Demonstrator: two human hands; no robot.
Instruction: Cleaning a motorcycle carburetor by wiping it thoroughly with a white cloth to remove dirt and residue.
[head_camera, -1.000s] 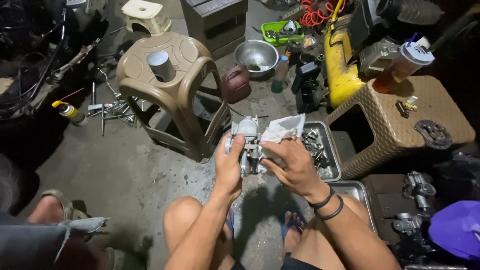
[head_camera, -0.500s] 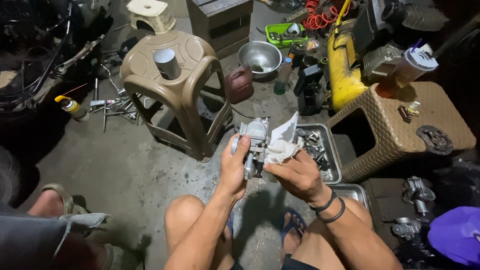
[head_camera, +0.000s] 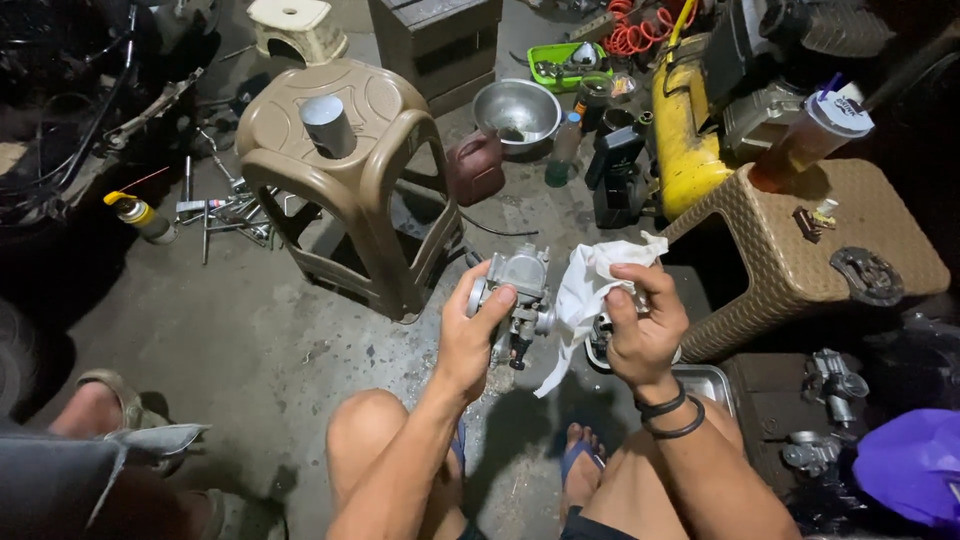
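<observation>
Floor: bare grey concrete floor (head_camera: 250, 330) of a cluttered workshop, seen from above.
Compressor: yellow tank (head_camera: 680, 130) lies at the top right.
Stools: a brown plastic stool (head_camera: 340, 170) stands left of the hands with a grey cylinder (head_camera: 328, 125) on its seat; a woven brown stool (head_camera: 830, 240) on the right carries a lidded drink cup (head_camera: 815, 125).
Bowl: steel bowl (head_camera: 515, 108) on the floor beyond.
Cloth: white cloth (head_camera: 590, 285) hangs from the right hand (head_camera: 645, 330), its fingers closed around it, just beside the carburetor.
Carburetor: grey carburetor (head_camera: 520, 290) is held above the floor between the knees; left hand (head_camera: 468, 340) fingers wrap its left side, thumb on top.
Spray can: yellow-capped can (head_camera: 135, 215) lies far left.
</observation>
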